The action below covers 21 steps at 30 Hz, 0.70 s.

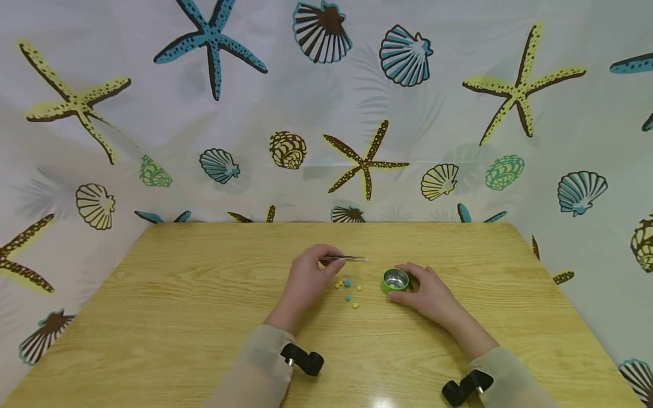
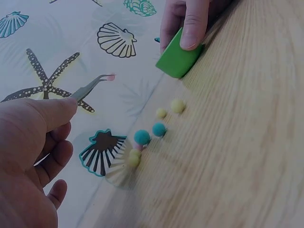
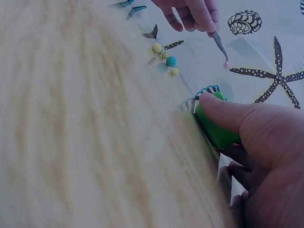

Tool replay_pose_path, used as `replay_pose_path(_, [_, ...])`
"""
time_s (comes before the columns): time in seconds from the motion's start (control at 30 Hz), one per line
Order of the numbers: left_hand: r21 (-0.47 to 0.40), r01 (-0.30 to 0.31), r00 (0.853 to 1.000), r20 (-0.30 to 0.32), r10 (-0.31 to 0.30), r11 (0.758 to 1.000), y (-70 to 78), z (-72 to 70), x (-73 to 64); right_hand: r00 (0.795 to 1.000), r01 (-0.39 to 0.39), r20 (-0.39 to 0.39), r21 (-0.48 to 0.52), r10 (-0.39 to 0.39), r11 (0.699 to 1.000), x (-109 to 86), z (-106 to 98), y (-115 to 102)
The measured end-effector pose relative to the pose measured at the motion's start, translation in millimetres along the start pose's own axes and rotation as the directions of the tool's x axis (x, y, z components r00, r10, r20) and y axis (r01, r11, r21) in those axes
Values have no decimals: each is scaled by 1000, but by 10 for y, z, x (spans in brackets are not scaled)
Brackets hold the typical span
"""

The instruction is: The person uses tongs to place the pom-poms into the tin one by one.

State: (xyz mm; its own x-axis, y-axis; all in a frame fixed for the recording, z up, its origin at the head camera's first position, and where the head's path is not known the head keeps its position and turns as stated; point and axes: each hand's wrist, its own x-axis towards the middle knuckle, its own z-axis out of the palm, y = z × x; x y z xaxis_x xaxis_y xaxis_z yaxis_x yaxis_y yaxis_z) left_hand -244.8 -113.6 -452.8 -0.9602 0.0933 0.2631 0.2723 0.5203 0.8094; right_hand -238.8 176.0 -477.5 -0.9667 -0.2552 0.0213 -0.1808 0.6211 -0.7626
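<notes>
Over the far part of the table (image 1: 178, 311), left hand (image 1: 308, 277) is pinching slim tweezers (image 1: 352, 259) between thumb and fingers; the bent tips are holding a pink ball (image 2: 110, 77) above the surface, left of the green cup (image 2: 178, 59). Right hand (image 1: 431, 297) is gripping that cup, thumb on its near side, fingers on its far side. Handling estimate: the ball is likely weighing almost nothing and yielding under pressure, so a light pinch across its middle is seeming best. Appearance: it is showing pale, small, roundish; the cup is showing a silvery interior. Yellow balls (image 1: 355, 306) and blue balls (image 1: 348, 298) are lying between the hands.
</notes>
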Motion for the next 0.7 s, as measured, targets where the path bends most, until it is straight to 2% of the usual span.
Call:
replay_pose_path(0.17, [6,-22,1000,14,22,1000,45,132,-12,1000,-2,0,-1,2,1000,11,17,25])
replay_pose_path(0.33, [46,-51,999,2,51,998,77,230,-21,1000,19,-5,2,-19,1000,9,18,23])
replay_pose_path(0.47, [85,-83,997,2,83,993,108,288,-26,999,48,-19,-8,-48,999,-1,16,11])
replay_pose_path(0.7, [155,-140,990,30,137,978,117,353,-42,1000,29,-10,-15,-30,999,27,23,45])
